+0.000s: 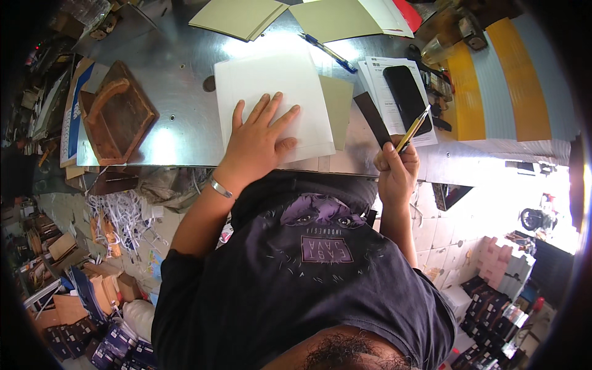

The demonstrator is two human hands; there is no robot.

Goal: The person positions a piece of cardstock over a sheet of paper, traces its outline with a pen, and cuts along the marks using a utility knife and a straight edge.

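Left hand (259, 139) lies open, flat on the white paper (271, 86); press firmly. Right hand (398, 166) grips a pencil (414, 127) and dark ruler (373, 117).

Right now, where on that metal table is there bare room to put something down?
Bare metal table lies between the wooden block and the white sheets under the left hand. The right side is crowded: papers, black case, blue pen.

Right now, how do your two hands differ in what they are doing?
The left hand lies flat, fingers spread, pressing on the white sheet stack; the right hand is a closed fist, off the sheets. The left holds nothing; the right grips a yellow pencil and a dark ruler strip. Both are at the metal table's near edge.
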